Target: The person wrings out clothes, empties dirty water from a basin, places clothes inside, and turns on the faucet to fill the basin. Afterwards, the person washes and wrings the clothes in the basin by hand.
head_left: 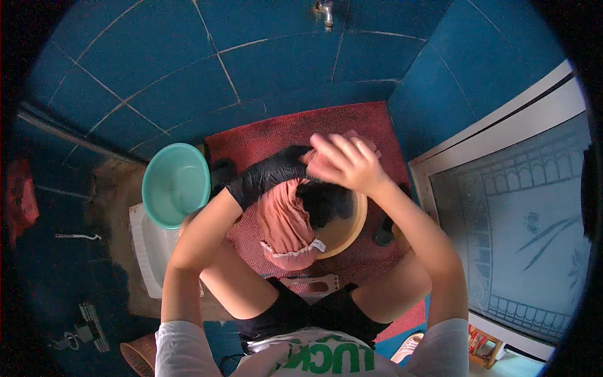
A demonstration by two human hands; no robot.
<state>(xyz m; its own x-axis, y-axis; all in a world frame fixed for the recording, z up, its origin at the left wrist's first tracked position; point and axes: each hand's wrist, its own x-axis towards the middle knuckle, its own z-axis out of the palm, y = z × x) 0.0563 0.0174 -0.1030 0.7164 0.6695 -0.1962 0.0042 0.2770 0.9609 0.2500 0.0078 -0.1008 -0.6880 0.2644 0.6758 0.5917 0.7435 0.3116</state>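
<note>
A pink cloth garment (pixel 286 217) with a gathered, pale-edged end and a small white tag hangs over the near left rim of a yellowish basin (pixel 357 229). Its upper part runs up to my left hand (pixel 279 168), which wears a black glove and is closed on the cloth; my right hand partly hides those fingertips. My right hand (pixel 348 162) is bare, with its fingers stretched out and blurred by motion over the bunched cloth. Whether it touches the cloth is unclear. Dark cloth (pixel 326 202) lies inside the basin.
A turquoise basin (pixel 176 185) stands to the left by a white squat toilet pan (pixel 146 251). Red matting (pixel 251 141) covers the floor. A tap (pixel 325 14) juts from the blue tiled wall. A frosted glass door (pixel 515 232) is at the right. My legs flank the yellowish basin.
</note>
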